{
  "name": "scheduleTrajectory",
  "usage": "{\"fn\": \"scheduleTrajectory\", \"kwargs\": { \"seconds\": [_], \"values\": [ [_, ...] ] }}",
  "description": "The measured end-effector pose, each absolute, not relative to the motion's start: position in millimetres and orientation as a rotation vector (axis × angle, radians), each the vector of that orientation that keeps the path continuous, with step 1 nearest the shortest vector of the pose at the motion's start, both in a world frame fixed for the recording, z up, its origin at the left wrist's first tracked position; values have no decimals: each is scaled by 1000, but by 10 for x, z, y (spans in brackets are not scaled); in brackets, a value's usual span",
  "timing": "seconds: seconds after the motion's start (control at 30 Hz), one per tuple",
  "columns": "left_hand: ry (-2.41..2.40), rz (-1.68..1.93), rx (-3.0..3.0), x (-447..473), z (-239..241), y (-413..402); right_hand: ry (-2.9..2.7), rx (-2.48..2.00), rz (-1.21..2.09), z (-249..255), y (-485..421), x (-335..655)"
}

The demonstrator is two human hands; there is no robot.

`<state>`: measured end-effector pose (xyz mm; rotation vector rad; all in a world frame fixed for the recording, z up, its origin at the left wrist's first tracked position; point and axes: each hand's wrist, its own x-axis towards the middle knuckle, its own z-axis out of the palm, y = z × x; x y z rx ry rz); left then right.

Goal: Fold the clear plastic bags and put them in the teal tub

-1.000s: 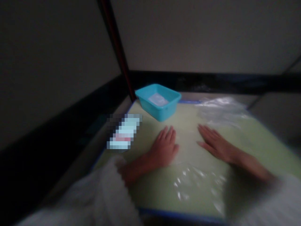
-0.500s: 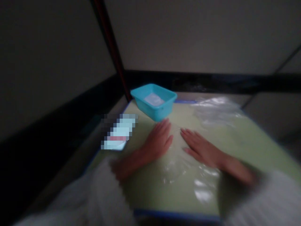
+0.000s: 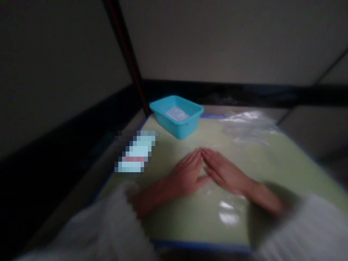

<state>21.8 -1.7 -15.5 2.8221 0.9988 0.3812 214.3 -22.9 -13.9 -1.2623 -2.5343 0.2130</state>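
Note:
My left hand [image 3: 186, 175] lies flat, palm down, fingers stretched out, on a clear plastic film or bag [image 3: 225, 210] spread over the pale green mat [image 3: 285, 170]. My right hand [image 3: 227, 174] lies flat beside it, fingers straight. The fingertips of both hands meet in a point near the mat's middle. Both wrists come out of white fuzzy sleeves at the bottom of the view. The picture is dim and blurred.
A turquoise plastic tub [image 3: 176, 116] with something white inside stands at the mat's far left corner. More crumpled clear plastic [image 3: 250, 125] lies at the far right. A pixelated pale object [image 3: 134, 152] sits left of the mat. A dark pole [image 3: 127, 54] rises behind the tub.
My hands, first well apart on the plastic, have slid toward each other; the right one moved left until the fingertips touch. The view shifted slightly.

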Motion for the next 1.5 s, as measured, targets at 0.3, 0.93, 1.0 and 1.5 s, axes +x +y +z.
{"fn": "scheduleTrajectory", "kwargs": {
  "seconds": [0.3, 0.93, 1.0, 1.5],
  "values": [
    [1041, 265, 2890, 184, -212, -2, -2612, -1370, 211, -184, -237, 2298],
    [982, 75, 2860, -7, 4, 155, -2760, -1388, 617, 77, -133, 2909],
    [972, 154, 2865, -1, 25, 150, -2743, -1378, 574, 65, -128, 2862],
    [707, 447, 2827, 320, -146, -280, -2693, -1062, 471, 10, -336, 2348]
  ]
}}
